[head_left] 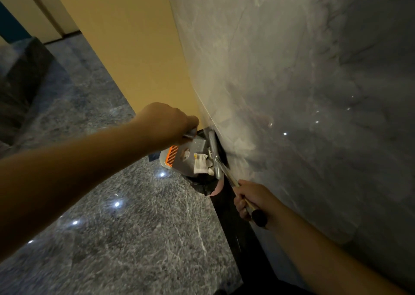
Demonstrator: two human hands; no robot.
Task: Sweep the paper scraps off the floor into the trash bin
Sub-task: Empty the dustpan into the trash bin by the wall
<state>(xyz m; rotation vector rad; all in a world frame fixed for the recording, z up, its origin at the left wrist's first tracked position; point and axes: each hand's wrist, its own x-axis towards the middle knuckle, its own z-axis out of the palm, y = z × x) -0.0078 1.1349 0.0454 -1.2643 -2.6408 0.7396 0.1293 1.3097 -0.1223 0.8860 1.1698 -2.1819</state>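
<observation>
A grey dustpan [179, 160] with an orange comb strip hangs tilted close to the marble wall, and my left hand [167, 121] grips its metal handle from above. White paper scraps [201, 164] lie bunched at the pan's right side. My right hand [250, 201] grips the broom handle [233, 182] near its black end cap. The grey broom head [214, 154] rests against the scraps. Under the pan a dark trash bin [202, 182] with a pink edge shows partly; most of it is hidden.
A glossy grey marble wall [292, 81] rises close on the right, with a black skirting strip [235, 234] along its foot. A yellow panel [134, 47] stands behind the pan. Speckled grey stone floor [123, 227] spreads to the left, and a dark block [24, 74] sits at far left.
</observation>
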